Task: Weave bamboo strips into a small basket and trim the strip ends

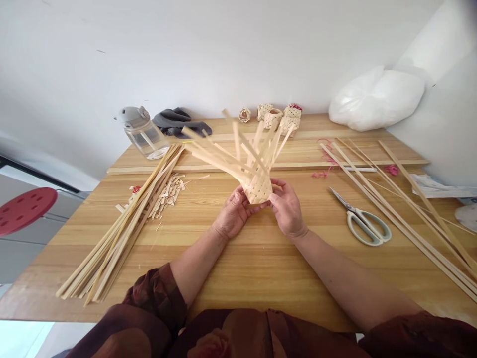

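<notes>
A small half-woven bamboo basket (258, 188) is held above the middle of the wooden table (238, 268), its loose strips (238, 151) fanning up and away from me. My left hand (234, 214) grips its left side with the fingers curled round it. My right hand (286, 209) pinches its right side, thumb against the weave. Both hands touch the woven base and hold it between them.
A bundle of long bamboo strips (122, 228) lies at the left beside a heap of offcuts (167, 194). More strips (402, 209) and white-handled scissors (363, 221) lie at the right. Small finished baskets (278, 118), a water bottle (143, 133), grey cloth and a white bag (376, 99) line the back.
</notes>
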Tool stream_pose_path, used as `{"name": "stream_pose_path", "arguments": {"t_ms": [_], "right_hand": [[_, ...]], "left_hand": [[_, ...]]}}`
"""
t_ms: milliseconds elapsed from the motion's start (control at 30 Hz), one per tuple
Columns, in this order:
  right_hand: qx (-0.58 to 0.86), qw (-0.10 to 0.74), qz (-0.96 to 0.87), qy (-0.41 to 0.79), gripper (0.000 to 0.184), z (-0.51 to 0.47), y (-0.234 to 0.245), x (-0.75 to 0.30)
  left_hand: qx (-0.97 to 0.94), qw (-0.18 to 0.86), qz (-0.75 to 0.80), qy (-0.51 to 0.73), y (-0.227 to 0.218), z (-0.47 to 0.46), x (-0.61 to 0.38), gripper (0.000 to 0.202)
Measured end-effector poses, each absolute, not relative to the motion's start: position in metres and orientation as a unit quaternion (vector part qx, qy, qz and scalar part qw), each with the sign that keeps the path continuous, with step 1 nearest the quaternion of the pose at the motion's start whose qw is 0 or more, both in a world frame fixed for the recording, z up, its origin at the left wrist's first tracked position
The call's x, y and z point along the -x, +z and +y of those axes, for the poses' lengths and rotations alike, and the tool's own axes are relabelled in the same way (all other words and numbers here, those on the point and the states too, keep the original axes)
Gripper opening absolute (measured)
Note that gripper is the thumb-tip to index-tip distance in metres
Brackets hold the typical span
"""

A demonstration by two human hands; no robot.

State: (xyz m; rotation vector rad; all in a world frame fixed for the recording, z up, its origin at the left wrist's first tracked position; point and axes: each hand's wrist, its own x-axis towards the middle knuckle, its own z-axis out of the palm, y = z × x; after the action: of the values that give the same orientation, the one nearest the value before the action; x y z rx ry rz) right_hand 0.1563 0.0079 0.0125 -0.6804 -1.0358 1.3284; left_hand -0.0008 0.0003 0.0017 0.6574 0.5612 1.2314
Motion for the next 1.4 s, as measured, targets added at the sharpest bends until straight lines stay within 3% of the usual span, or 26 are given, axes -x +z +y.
{"name": "stream_pose_path", "arguments": {"t_ms": [500, 833, 1133, 1400], "right_hand": [[0.367, 0.613, -0.563, 0.415, 0.071, -0.005, 0.009, -0.151], [0.413, 0.609, -0.573, 0.362, 0.059, -0.005, 0.01, -0.15], [0.433, 0.581, -0.647, 0.237, 0.062, -0.007, 0.013, -0.151], [0.391, 0.58, -0.667, 0.255, 0.068, -0.006, 0.009, -0.151]], "left_hand": [[-0.309, 0.759, 0.22, 0.529, 0.005, -0.001, 0.004, 0.053], [-0.312, 0.767, 0.23, 0.511, 0.001, -0.001, 0.005, 0.037], [-0.32, 0.779, 0.217, 0.494, 0.007, -0.005, 0.004, 0.064], [-0.314, 0.774, 0.215, 0.506, 0.005, -0.004, 0.004, 0.068]]}}
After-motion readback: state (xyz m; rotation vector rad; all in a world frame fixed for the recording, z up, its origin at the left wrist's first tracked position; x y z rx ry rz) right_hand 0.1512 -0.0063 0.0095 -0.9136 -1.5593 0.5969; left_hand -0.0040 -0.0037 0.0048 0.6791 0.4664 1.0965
